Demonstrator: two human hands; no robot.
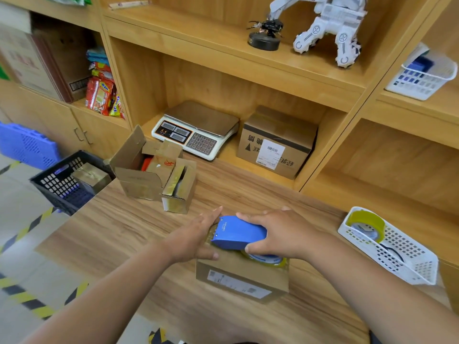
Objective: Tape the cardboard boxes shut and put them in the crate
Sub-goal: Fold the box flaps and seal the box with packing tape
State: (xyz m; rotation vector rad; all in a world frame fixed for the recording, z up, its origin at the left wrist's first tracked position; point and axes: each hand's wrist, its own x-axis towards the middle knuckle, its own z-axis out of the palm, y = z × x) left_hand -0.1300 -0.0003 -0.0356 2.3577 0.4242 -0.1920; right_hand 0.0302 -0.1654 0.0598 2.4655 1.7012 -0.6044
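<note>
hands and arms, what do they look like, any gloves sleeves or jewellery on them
The left hand and right hand are bare, with no gloves. No ring, watch or bracelet shows on either. The left forearm and right forearm are uncovered too, and no sleeve is in view right up to the frame's edge. There are no markings or tattoos that can be made out.

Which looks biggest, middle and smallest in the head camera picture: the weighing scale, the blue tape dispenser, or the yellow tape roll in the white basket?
1. weighing scale
2. blue tape dispenser, partly covered by the right hand
3. yellow tape roll
The dispenser and roll sit nearer the camera than the scale, which still looks biggest.
</note>
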